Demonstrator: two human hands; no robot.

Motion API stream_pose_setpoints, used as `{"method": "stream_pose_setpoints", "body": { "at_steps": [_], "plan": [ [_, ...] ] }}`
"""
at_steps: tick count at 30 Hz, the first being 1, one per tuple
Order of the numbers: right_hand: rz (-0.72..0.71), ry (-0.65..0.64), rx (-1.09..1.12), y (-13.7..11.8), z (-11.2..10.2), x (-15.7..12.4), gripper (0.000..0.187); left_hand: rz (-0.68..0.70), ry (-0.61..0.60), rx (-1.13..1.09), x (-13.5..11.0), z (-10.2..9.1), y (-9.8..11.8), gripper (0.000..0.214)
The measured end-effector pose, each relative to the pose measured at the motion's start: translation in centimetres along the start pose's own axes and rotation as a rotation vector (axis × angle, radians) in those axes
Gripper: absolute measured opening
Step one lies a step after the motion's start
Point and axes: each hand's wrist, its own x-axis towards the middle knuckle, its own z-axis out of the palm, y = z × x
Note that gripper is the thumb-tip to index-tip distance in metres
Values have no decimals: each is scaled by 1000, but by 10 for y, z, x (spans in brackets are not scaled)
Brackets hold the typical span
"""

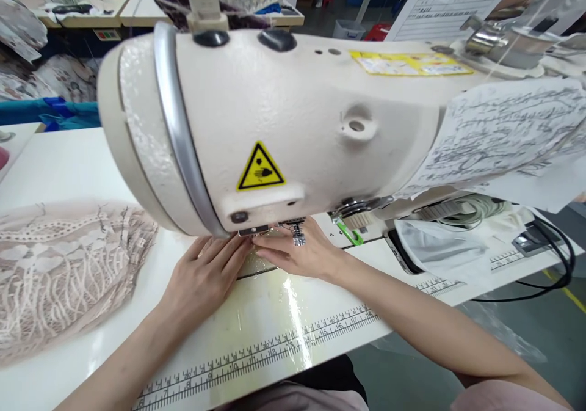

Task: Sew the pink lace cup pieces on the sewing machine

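Observation:
A white sewing machine head (pixel 293 118) fills the upper middle of the head view, a yellow warning triangle on its side. Under its left end, my left hand (pixel 206 270) lies flat on the bed with fingers stretched forward; the machine hides their tips. My right hand (pixel 309 252) reaches in from the right, fingers bent and thumb close to the forefinger beside the left fingertips. What the right fingers pinch, if anything, is hidden. Left of my hands, a heap of pale pink lace fabric (pixel 68 270) rests on the white table (pixel 59 167).
A printed ruler strip (pixel 256 359) runs along the table's front. To the right are a phone (pixel 403 252) partly under a translucent pouch (pixel 439 246), black cables (pixel 567 258) and a handwritten sheet (pixel 508 130) on the machine. A green clip-like piece (pixel 350 232) lies beside my right hand.

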Motion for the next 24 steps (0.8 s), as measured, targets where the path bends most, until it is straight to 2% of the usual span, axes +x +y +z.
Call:
{"method": "stream_pose_setpoints", "body": {
  "at_steps": [3, 8, 14, 24],
  "plan": [
    [-15, -31, 81, -3, -2, -4, 30, 2, 13, -18, -1, 0, -1, 31],
    [110, -225, 87, -12, -2, -4, 33, -24, 8, -21, 0, -1, -2, 29],
    [149, -313, 119, -15, -3, -2, 36, -70, -1, -26, 1, -1, -1, 27],
    [178, -346, 47, -19, 0, -1, 45, -111, -7, -19, 4, -1, -1, 28]
  ]
}}
